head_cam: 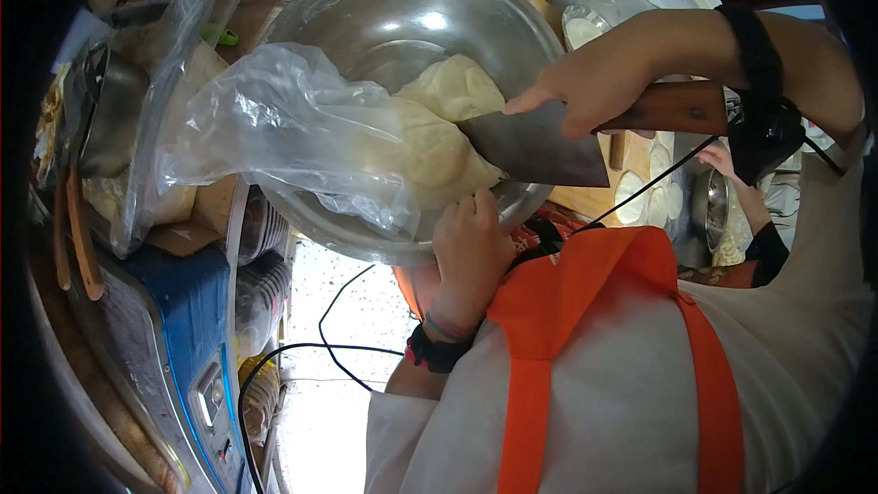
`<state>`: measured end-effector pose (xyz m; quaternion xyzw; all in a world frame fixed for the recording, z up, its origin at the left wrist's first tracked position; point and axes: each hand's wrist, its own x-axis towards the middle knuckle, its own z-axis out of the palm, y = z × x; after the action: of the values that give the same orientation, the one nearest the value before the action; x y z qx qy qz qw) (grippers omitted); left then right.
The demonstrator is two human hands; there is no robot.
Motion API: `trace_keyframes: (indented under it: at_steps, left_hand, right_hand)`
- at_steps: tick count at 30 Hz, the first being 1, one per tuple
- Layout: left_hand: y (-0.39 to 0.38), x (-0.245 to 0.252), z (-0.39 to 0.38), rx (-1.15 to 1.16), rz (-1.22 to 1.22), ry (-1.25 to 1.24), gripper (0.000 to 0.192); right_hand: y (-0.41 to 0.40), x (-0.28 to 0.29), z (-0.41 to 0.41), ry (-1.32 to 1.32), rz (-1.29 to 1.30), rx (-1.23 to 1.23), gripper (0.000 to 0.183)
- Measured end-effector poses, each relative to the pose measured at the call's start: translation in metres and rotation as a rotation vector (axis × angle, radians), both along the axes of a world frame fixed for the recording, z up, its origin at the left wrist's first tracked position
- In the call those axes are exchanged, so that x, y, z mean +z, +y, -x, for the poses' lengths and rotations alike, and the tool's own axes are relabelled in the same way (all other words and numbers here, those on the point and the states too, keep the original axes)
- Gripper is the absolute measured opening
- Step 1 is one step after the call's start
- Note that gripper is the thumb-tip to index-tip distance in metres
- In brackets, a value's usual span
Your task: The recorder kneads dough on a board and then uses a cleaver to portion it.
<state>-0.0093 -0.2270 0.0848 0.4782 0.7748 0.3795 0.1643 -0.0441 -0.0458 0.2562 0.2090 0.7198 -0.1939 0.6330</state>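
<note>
A large stainless steel bowl (322, 7) is before me, with pale dough (439, 144) inside it. A clear plastic bag (288, 116) covers the dough's left part and hangs over the bowl's left rim. My right hand (590, 75) grips the wooden handle (675, 108) of a cleaver, its index finger extended along the top of the blade (542, 147). The blade's front end meets the dough, where a smaller lump (456, 86) sits above the main mass. My left hand (473, 240) is curled over the near rim, knuckles close to the dough; its fingertips are hidden.
Flat dough rounds (630, 195) lie on a wooden board at right. Another person's hand (717, 158) is beyond, near a metal bowl (717, 209). At left are wooden-handled utensils (82, 240), a blue-fronted appliance (185, 309) and stacked plastic containers (260, 302). Black cables (322, 345) cross below.
</note>
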Motion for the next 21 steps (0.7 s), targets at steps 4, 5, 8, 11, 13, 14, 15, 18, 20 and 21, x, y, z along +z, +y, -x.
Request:
trace_keyframes:
  at_steps: [4,5,8,11,13,14,15,18,20,21]
  left_hand:
    - [-0.002,0.001,0.000,0.009,0.012,-0.008,0.019]
    - [-0.001,0.001,-0.001,0.012,0.019,-0.005,0.019]
    - [0.001,0.003,-0.002,-0.005,0.023,-0.005,0.015]
    - [0.001,0.004,-0.002,0.005,0.002,-0.002,0.017]
    - [-0.001,0.003,-0.002,-0.003,0.012,-0.019,0.017]
    - [-0.001,0.004,-0.001,-0.004,0.012,-0.018,0.017]
    - [0.000,0.004,-0.001,-0.018,0.009,-0.015,0.017]
    - [0.000,0.004,-0.001,-0.038,0.013,-0.017,0.017]
    - [-0.002,0.005,0.002,-0.037,0.033,-0.020,0.017]
    - [-0.003,0.007,0.003,-0.031,0.053,-0.030,0.016]
  right_hand:
    - [0.007,-0.003,-0.008,0.015,-0.003,0.046,0.070]
    - [0.010,-0.004,-0.010,0.091,0.005,0.135,0.070]
    - [0.020,0.001,-0.018,0.045,0.018,-0.003,0.069]
    - [0.020,0.006,-0.006,-0.066,-0.025,-0.007,0.069]
    - [0.013,0.018,0.005,-0.044,-0.013,0.036,0.068]
    - [0.012,0.022,0.008,-0.022,-0.003,0.074,0.068]
    - [0.016,0.021,0.003,-0.022,-0.004,0.070,0.068]
    - [0.025,0.019,-0.010,-0.105,0.001,-0.086,0.068]
    - [0.023,0.024,-0.008,-0.093,-0.028,-0.012,0.068]
    - [0.023,0.028,-0.010,-0.085,-0.022,-0.017,0.068]
